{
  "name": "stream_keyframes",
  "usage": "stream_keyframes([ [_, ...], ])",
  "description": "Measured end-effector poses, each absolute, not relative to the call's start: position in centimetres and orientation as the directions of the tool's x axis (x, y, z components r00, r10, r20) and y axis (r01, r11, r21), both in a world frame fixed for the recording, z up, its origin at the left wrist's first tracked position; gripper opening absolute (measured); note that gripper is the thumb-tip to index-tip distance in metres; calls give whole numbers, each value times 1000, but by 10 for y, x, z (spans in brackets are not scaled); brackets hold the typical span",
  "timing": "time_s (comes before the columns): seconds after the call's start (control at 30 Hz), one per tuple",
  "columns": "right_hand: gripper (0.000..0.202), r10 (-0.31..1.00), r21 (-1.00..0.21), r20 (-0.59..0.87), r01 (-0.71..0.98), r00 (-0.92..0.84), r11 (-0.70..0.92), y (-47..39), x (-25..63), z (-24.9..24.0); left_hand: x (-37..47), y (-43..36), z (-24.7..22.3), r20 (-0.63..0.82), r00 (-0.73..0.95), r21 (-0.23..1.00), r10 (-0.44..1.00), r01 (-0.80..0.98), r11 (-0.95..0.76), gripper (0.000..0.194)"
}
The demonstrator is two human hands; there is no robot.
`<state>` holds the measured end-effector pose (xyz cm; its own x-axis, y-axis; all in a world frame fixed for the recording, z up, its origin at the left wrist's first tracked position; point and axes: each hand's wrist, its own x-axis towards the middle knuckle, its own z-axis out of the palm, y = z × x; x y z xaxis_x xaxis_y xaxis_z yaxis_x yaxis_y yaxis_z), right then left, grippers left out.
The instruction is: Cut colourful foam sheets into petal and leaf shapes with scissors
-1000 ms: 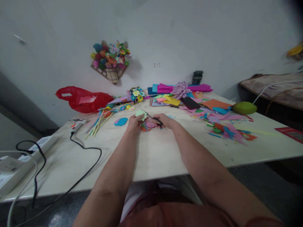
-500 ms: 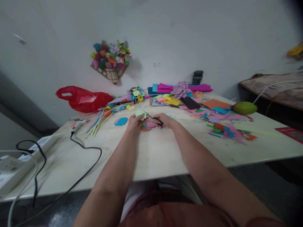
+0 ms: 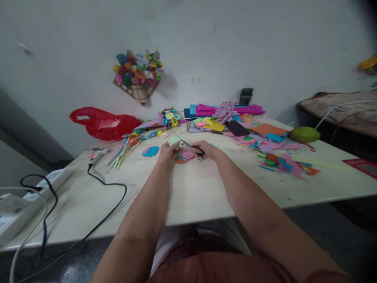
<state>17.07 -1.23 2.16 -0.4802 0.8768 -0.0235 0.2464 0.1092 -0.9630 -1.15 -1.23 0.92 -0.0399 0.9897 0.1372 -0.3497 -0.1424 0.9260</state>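
Near the middle of the table, my left hand (image 3: 167,151) pinches a light green paper piece (image 3: 174,141). My right hand (image 3: 207,149) is closed round the black handles of a pair of scissors (image 3: 198,149), whose blades point up and left beside the green piece. Below and between both hands lie round paper pieces, a pink one (image 3: 187,155) and an orange one (image 3: 180,159). A blue scalloped paper piece (image 3: 151,151) rests left of my left hand.
A glue gun (image 3: 97,156) with a black cord, paper strips (image 3: 125,153) and a red bag (image 3: 107,125) are at left. Paper scraps (image 3: 273,147), a dark phone (image 3: 236,128) and a green fruit (image 3: 304,134) lie at right. A white power strip (image 3: 55,179) borders the left edge.
The scissors and my right hand have shifted slightly. The light green piece is still in my left hand.
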Motion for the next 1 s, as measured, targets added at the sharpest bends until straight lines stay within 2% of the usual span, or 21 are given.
stream_keyframes([
  [0.13, 22, 885, -971, -35, 226, -464, 80, -17, 172, 26, -12, -11, 8, 168, -33, 929, 985, -328, -169, 35],
  [0.5, 29, 872, -964, 64, 195, -486, 179, -15, 173, 22, -11, -13, 9, 166, -19, 933, 986, -320, -163, 36],
  [1.0, 32, 858, -947, 41, 254, -512, 197, -12, 173, 18, -10, -13, 9, 143, 9, 939, 990, -318, -132, 38],
])
